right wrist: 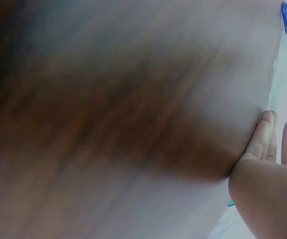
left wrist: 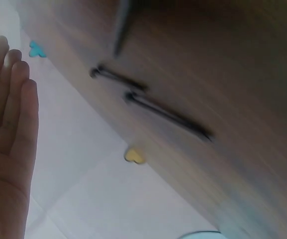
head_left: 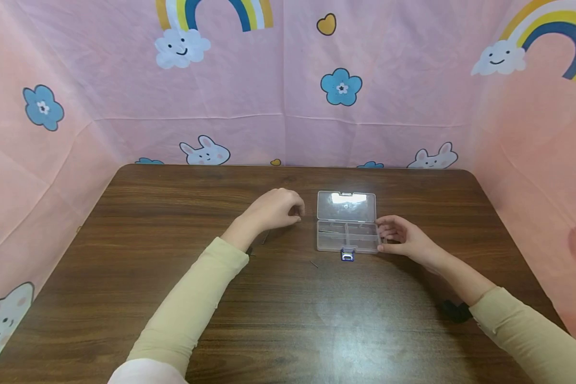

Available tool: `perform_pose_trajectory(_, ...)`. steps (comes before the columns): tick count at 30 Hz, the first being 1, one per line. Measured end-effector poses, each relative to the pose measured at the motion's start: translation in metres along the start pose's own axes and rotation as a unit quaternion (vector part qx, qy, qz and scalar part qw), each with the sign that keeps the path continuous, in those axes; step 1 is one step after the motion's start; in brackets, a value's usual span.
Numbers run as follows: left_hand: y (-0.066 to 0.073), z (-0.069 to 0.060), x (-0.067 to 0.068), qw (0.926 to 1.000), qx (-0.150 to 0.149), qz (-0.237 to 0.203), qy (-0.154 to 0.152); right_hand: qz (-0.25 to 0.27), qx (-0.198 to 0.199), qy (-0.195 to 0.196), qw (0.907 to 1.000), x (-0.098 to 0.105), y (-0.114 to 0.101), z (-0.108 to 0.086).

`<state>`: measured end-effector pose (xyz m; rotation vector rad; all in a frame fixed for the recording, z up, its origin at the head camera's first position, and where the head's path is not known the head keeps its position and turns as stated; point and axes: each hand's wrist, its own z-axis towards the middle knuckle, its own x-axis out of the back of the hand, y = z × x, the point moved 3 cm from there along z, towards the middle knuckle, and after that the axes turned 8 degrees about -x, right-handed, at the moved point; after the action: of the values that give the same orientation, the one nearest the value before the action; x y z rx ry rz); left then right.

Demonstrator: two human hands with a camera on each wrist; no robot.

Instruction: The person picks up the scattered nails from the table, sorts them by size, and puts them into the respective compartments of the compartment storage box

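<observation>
A clear plastic box [head_left: 333, 242] stands with its lid [head_left: 346, 207] raised at the back; dividers split it, and a blue-edged latch [head_left: 348, 255] is at the front. A thin dark piece [head_left: 327, 231] lies in its left part. My right hand [head_left: 405, 242] holds the box's right end, thumb by the front corner, fingers further back. To the left of the box, my left hand [head_left: 276, 209] hovers above the table with fingers bent loosely downward; I see nothing in it. Thin dark nail-like pieces [left wrist: 170, 117] lie blurred in the left wrist view.
One small thin piece [head_left: 314, 263] lies on the brown wooden table [head_left: 278, 320] in front of the box, another [head_left: 265, 237] beside the left wrist. A pink printed cloth [head_left: 249, 90] surrounds the table at the back and both sides.
</observation>
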<state>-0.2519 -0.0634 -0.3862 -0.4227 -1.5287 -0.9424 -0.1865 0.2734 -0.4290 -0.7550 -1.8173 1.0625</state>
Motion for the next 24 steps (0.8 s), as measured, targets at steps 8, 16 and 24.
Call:
perform_pose_trajectory(8, -0.017, -0.021, 0.009, 0.9992, 0.038, -0.008, 0.005, -0.004, -0.004, 0.001, 1.0000, -0.001, 0.000, 0.000)
perform_pose_trajectory(16, -0.031, -0.038, 0.013, 0.9976, 0.063, -0.030, 0.004, -0.011, -0.006, 0.003, 0.9999, -0.001, -0.001, 0.000)
perform_pose_trajectory(24, -0.047, -0.055, 0.011, 0.9935, 0.099, -0.056, 0.007, -0.019, -0.008, 0.005, 0.9998, 0.000, -0.001, 0.000)
